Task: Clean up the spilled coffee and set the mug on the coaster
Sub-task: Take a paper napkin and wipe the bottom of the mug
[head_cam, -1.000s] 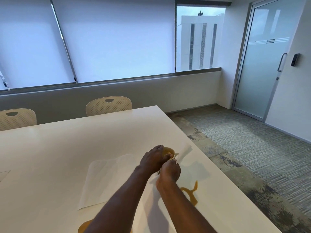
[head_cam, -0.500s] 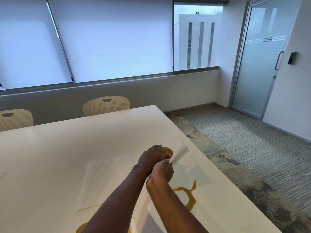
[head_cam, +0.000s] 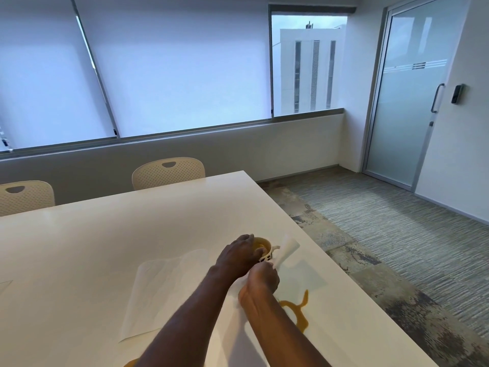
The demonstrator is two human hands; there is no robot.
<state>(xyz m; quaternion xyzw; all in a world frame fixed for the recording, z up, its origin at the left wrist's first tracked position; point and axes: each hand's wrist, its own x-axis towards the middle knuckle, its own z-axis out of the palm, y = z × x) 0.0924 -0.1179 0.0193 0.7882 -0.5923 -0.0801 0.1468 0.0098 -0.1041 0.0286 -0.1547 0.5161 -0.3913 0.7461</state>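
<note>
From the head view, the change is in the right hand (head_cam: 263, 280). A second ago it was pressed up against the mug (head_cam: 264, 246) with the paper barely showing. Now it has drawn back a little and pinches a white napkin (head_cam: 288, 247), whose free end stands up stiffly beyond the knuckles.

The left hand (head_cam: 235, 258) has not let go: its fingers stay curled over the mug's rim from above, holding it down near the right edge of the table (head_cam: 105, 234). I take this as wiping the mug itself, so the puddles are still to do.

A thin amber loop of coffee (head_cam: 300, 311) lies nearer the person along the same edge, glossy on the smooth white top. A second patch (head_cam: 131, 362) shows at the near edge.

The mug looks ceramic, pale with dark markings, its inside stained brown. A larger soft sheet (head_cam: 164, 284), faintly creased, lies flat left of the arms. I cannot make out the coaster.
</note>
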